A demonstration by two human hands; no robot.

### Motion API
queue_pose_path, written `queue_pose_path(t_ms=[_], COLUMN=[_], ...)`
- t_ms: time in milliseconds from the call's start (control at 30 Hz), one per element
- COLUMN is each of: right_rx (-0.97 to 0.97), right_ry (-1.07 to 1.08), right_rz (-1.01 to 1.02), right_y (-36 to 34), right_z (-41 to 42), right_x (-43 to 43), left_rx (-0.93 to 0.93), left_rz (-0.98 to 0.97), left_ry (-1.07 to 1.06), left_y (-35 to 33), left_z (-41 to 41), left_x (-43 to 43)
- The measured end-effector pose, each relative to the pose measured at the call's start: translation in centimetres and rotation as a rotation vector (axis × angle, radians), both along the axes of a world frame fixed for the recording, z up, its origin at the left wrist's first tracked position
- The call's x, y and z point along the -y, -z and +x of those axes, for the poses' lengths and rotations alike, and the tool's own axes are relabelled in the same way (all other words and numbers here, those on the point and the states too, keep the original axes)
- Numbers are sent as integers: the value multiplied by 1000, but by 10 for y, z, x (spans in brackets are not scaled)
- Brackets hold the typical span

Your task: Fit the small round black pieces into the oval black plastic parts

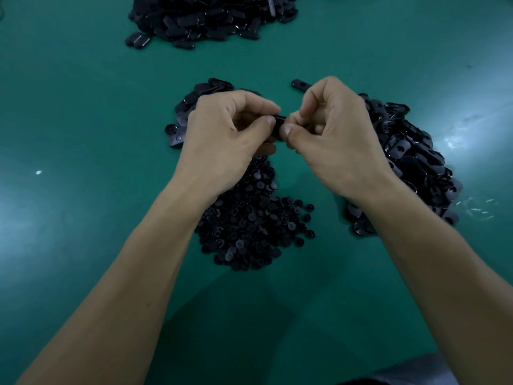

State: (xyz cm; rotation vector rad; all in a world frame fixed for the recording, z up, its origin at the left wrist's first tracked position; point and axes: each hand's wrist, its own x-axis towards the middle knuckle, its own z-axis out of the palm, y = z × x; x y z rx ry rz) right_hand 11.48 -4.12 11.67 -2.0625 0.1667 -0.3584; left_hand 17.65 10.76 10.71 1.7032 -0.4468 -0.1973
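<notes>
Round black pieces (249, 226) heaped nearest on green table (83, 107). Just above them, left hand (222, 137) and right hand (336, 143), fingers curled tight, pinch one oval black part (278, 124) between them. Left oval heap (181, 107) and right oval heap (410, 157) flank the hands. Far oval pile (211, 18) at back.

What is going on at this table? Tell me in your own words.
A person is assembling small black plastic parts over a green table. The left hand and right hand both pinch one black part between their fingertips. Beneath them lies a heap of small round pieces. Heaps of oval parts lie to the right, behind the left hand and farther back.
</notes>
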Motion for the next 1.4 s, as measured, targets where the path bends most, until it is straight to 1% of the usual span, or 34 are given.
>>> queue_pose_path(t_ms=[100, 233, 533, 733, 867, 1133, 1267, 1400], right_rx=[1, -21, -83, -40, -40, -10, 4, 5], right_ry=[-12, 45, 42, 120, 144, 95, 90, 137], right_rz=[-14, -46, -41, 79, 108, 22, 53, 125], right_y=[-2, 0, -7, -2, -1, -4, -2, 0], right_z=[0, 1, 5, 3, 3, -1, -2, 0], right_x=[1, -1, 4, -1, -1, -4, -6, -5], left_rx=[7, 40, 160, 232, 247, 306, 288, 165], left_rz=[-3, 20, 54, 125, 152, 253, 249, 121], left_ry=[-6, -9, -10, -25, -51, -83, -83, -61], left_y=[0, 1, 1, -1, -1, -2, -1, -1], left_z=[0, -1, -4, -4, -5, -7, -6, -2], left_x=[1, 3, 4, 3, 3, 2, 2, 0])
